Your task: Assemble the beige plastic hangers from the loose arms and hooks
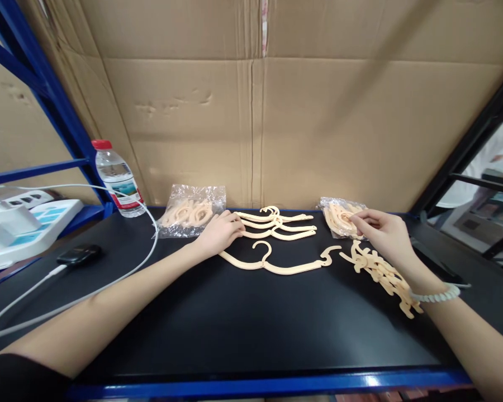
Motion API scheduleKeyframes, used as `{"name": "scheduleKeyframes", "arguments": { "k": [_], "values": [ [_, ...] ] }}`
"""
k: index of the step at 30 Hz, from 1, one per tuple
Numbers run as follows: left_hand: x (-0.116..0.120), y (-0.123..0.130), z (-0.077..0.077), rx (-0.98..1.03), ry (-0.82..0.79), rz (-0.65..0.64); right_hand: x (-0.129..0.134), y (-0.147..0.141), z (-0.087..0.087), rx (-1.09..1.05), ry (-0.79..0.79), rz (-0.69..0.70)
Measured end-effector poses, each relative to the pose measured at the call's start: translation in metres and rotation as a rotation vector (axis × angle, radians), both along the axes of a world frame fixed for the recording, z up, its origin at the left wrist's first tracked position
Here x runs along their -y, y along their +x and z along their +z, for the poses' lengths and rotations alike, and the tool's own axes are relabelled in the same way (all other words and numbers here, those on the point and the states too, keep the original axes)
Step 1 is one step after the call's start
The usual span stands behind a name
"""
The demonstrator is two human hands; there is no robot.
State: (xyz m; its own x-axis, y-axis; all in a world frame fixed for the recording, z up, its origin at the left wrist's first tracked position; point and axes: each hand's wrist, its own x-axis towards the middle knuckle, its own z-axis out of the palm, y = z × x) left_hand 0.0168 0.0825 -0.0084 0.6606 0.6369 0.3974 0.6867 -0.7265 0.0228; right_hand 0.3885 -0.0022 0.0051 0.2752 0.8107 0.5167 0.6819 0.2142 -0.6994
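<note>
Three cream plastic hangers lie in a stack on the black table, hooks toward the back. My left hand has its fingers curled over their left ends. In front of them lies one more hanger, its left end partly under my left hand. A small curved cream piece touches or nearly touches its right tip. My right hand pinches the edge of a clear plastic bag of cream hanger parts. Below that hand is a heap of loose curved cream pieces, partly hidden by my wrist.
Another clear bag of cream parts lies behind my left hand. A water bottle with a red cap stands at the back left. White cables, a black device and a power strip are left. Cardboard walls the back.
</note>
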Motion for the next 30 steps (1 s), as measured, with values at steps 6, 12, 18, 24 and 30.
{"name": "scheduleKeyframes", "arguments": {
  "k": [6,12,18,24,30],
  "values": [
    [0.005,0.000,0.003,0.097,-0.009,-0.044,0.004,-0.020,-0.002,0.145,-0.040,0.208],
    [0.009,0.000,0.002,0.192,0.000,-0.045,0.005,-0.037,-0.012,0.365,0.097,0.337],
    [0.021,0.001,0.010,0.294,0.046,-0.052,0.006,-0.042,-0.014,0.460,0.190,0.352],
    [0.050,0.007,0.025,0.410,0.095,-0.092,0.014,-0.043,-0.007,0.407,0.058,0.400],
    [0.071,0.009,0.027,0.547,0.045,-0.070,0.028,-0.055,0.003,0.230,-0.224,0.631]
  ]
}}
